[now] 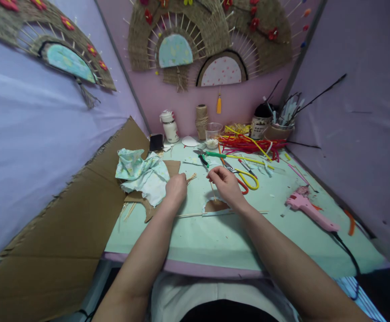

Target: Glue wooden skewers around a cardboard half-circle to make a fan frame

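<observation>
My left hand (176,191) is closed around a bundle of thin wooden sticks (192,178), whose ends poke out to the right of the fist. With thumb and finger, my right hand (226,184) pinches the top of one thin stick (213,191). That stick's lower end meets a half-round cardboard piece (215,205) edged with pale blue fabric, lying on the table. A long stick (191,216) lies crosswise along the piece's straight edge. Crumpled floral fabric (144,172) rests on cut cardboard (148,213) left of my left hand.
Yellow-handled scissors (248,179), red-handled scissors and green-handled pliers (215,154) lie beyond my right hand. A pink glue gun (310,208) is at the right, its cord running off the front. Behind stand a white bottle (169,127), a twine spool (201,123) and red pipe cleaners (245,145).
</observation>
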The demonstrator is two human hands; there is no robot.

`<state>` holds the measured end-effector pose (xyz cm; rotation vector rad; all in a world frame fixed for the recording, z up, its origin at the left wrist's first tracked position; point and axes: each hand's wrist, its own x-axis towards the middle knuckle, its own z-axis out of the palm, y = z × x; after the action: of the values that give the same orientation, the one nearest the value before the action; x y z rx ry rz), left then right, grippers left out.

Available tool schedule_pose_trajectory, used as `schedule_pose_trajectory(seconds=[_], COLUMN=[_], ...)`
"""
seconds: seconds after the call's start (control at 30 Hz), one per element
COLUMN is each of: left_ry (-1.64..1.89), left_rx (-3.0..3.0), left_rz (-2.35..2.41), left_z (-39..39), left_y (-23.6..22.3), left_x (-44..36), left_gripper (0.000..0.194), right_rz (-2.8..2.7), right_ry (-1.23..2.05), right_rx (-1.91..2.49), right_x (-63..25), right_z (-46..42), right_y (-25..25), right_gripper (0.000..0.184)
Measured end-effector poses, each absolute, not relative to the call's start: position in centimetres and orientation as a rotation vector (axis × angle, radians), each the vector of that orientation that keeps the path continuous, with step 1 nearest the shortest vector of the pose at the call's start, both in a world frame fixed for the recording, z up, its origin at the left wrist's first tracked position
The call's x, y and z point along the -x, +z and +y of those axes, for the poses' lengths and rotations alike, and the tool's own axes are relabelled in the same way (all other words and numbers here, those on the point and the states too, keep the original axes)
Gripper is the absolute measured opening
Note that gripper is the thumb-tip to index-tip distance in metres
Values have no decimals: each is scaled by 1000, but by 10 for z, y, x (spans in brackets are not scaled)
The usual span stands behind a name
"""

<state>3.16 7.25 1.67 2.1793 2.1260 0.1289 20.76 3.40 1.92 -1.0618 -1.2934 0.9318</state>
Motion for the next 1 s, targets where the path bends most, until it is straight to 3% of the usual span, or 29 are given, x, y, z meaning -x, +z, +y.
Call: schedule_pose_trajectory(seconds=[0.27, 0.37, 0.5, 0.67, 1.0], left_ry=[320, 696, 1134, 1143, 1026], left_rx=[-2162, -2064, -1521, -1470, -1656], left_rz=[2105, 1966, 1419, 1257, 1230], left_z=[74, 71, 55, 36, 26], left_y=[23, 28, 20, 4, 9], left_x=[-25, -23, -27, -37, -42], left_gripper=[21, 16, 19, 26, 14], right_rz=[-1310, -1319, -1369, -1487, -1611], right_ry=[918, 913, 933, 957, 807], right_rx=[1086, 1078, 1040, 981, 1011], right_x=[-208, -208, -207, -204, -203], right_z=[32, 34, 36, 35, 32], right_y=[22, 20, 15, 14, 14], right_gripper=[19, 20, 21, 22, 15])
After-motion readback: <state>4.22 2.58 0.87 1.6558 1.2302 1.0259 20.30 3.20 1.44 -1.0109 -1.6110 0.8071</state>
